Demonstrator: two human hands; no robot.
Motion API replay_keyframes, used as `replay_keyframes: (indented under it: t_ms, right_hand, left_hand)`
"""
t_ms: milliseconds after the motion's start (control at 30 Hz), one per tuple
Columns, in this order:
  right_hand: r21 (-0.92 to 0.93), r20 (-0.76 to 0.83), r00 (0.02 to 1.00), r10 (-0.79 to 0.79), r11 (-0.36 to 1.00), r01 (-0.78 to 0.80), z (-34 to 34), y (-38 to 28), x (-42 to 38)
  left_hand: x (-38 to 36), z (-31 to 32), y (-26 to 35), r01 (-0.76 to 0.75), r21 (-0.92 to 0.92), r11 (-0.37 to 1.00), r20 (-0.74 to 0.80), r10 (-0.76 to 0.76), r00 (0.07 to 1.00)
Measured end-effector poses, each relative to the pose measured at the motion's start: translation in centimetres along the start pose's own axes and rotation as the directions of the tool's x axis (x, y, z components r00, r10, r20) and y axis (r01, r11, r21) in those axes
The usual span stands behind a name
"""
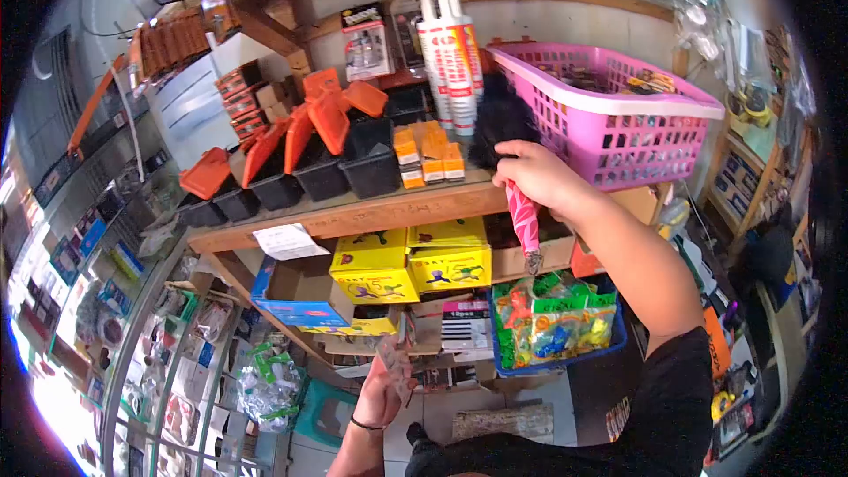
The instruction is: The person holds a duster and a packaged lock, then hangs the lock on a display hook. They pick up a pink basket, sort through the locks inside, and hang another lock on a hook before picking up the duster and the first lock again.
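My right hand (528,172) is closed around the pink handle (523,221) of a duster, whose dark bristles (503,119) rest on the wooden shelf between white sealant tubes (458,71) and a pink basket (609,106). Lower down, my left hand (380,396) holds a clear, crinkled plastic packet (395,367) in front of the lower shelves. Small orange and white boxes (428,159) stand at the shelf's front edge, left of the duster.
Black bins with orange lids (367,155) line the shelf (371,215). Yellow boxes (375,269) and a blue bin of bagged items (555,322) sit below. A glass display case (168,371) stands left, near a teal stool (324,415).
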State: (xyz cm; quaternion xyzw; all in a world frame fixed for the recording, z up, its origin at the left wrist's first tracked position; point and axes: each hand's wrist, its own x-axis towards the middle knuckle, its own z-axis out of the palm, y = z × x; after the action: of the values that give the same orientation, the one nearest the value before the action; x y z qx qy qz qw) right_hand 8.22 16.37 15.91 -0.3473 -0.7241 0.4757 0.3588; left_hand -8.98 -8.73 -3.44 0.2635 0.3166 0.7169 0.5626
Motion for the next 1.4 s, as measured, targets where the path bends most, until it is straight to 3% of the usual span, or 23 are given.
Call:
replay_keyframes:
  t_ms: [33, 67, 100, 167, 200, 233, 300, 333, 500, 567, 633, 667, 700, 833, 900, 967, 1033, 1067, 1167, 1233, 1300, 1333, 1400]
  right_hand:
    - [-0.002, 0.016, 1.0, -0.018, 1.0, 0.018, -0.1, 0.3, 0.6]
    - [-0.399, -0.017, 0.99, -0.14, 0.909, 0.121, -0.2, 0.5, 1.0]
    - [-0.731, -0.005, 0.962, -0.275, 0.657, 0.184, -0.2, 0.2, 1.4]
    - [-0.79, -0.023, 0.986, -0.164, 0.608, 0.083, 0.3, -0.5, 0.8]
    - [-0.812, -0.017, 0.99, -0.14, 0.58, 0.068, 0.5, -0.8, 0.8]
    - [-0.837, 0.002, 0.991, -0.131, 0.543, 0.074, 0.8, -1.5, 0.4]
    - [-0.906, 0.031, 0.996, -0.086, 0.418, 0.064, 1.1, -2.8, -0.3]
    - [-0.931, 0.044, 0.994, -0.1, 0.357, 0.078, 1.2, -3.0, -0.4]
    - [-0.99, 0.08, 0.988, -0.131, 0.109, 0.094, 1.4, -5.4, -1.0]
    - [-0.993, 0.08, 0.978, -0.194, 0.066, 0.094, 1.8, -7.4, -1.9]
    - [-0.972, 0.158, 0.881, -0.447, 0.088, 0.219, 2.4, -9.4, -2.9]
    - [-0.948, 0.21, 0.825, -0.525, 0.098, 0.304, 2.9, -10.6, -3.5]
    - [-0.915, 0.256, 0.762, -0.595, 0.104, 0.389, 3.5, -11.7, -4.3]
    - [-0.792, 0.364, 0.517, -0.775, 0.035, 0.61, 7.7, -16.2, -6.8]
    - [-0.724, 0.367, 0.344, -0.864, -0.034, 0.689, 10.1, -18.0, -7.0]
    - [-0.71, 0.386, 0.264, -0.884, -0.102, 0.697, 12.0, -19.7, -6.5]
    - [-0.733, 0.383, 0.206, -0.901, -0.16, 0.661, 13.7, -21.2, -5.8]
    - [-0.729, 0.387, 0.131, -0.913, -0.215, 0.65, 14.5, -21.8, -5.0]
    - [-0.73, 0.381, 0.066, -0.922, -0.256, 0.634, 16.3, -22.9, -2.8]
    - [-0.736, 0.363, 0.083, -0.928, -0.23, 0.636, 17.4, -23.5, -1.9]
    - [-0.8, 0.339, 0.169, -0.926, -0.189, 0.57, 18.3, -24.0, -1.3]
    - [-0.791, 0.341, 0.222, -0.914, -0.15, 0.594, 18.7, -24.2, -1.1]
    - [-0.803, 0.341, 0.231, -0.911, -0.154, 0.576, 20.0, -24.3, -0.2]
  left_hand:
    - [-0.3, 0.1, 0.4, -0.017, 0.119, 0.993, -0.043, 0.022, 0.999]
    - [-0.8, -0.2, 1.2, -0.017, 0.149, 0.989, -0.024, 0.021, 0.999]
    - [-0.8, -0.8, 1.6, -0.045, 0.141, 0.989, -0.026, 0.05, 0.998]
    - [-0.6, -2.0, 2.5, -0.128, 0.456, 0.881, -0.034, 0.161, 0.986]
    - [-0.9, -1.5, 3.9, -0.054, 0.486, 0.872, -0.099, 0.116, 0.988]
    - [-1.1, -0.2, 5.5, -0.078, 0.48, 0.874, -0.096, 0.141, 0.985]
    - [-1.3, 1.8, 8.2, -0.023, 0.674, 0.739, -0.134, 0.152, 0.979]
    - [-0.1, -0.3, 7.6, -0.287, 0.761, 0.582, 0.027, 0.413, 0.91]
    - [0.9, 5.0, 13.7, -0.425, 0.826, 0.371, 0.173, 0.55, 0.817]
    - [1.2, 6.8, 16.2, -0.439, 0.898, -0.006, 0.336, 0.653, 0.679]
    - [1.7, 8.2, 17.7, -0.562, 0.827, -0.033, 0.404, 0.73, 0.552]
    - [1.9, 8.6, 18.6, -0.536, 0.832, -0.144, 0.453, 0.735, 0.505]
    - [2.4, 8.8, 19.3, -0.598, 0.792, -0.121, 0.476, 0.736, 0.482]
    - [3.7, 10.4, 24.1, -0.587, 0.733, -0.344, 0.61, 0.715, 0.343]
    - [4.8, 11.6, 26.4, -0.665, 0.721, -0.195, 0.537, 0.764, 0.358]
    - [4.3, 14.2, 28.6, -0.727, 0.658, 0.197, 0.375, 0.752, 0.543]
    - [6.2, 13.9, 30.9, -0.705, 0.703, -0.091, 0.445, 0.83, 0.336]
    - [6.8, 13.7, 31.7, -0.743, 0.658, -0.122, 0.478, 0.83, 0.287]
    - [7.3, 14.4, 33.7, -0.712, 0.692, -0.121, 0.496, 0.796, 0.347]
    - [8.5, 13.9, 34.7, -0.74, 0.662, -0.119, 0.507, 0.798, 0.326]
    - [9.7, 13.1, 35.4, -0.726, 0.644, -0.242, 0.543, 0.813, 0.21]
    - [10.3, 12.7, 35.8, -0.761, 0.614, -0.209, 0.53, 0.824, 0.201]
    - [10.7, 11.8, 36.7, -0.735, 0.646, -0.206, 0.516, 0.828, 0.221]
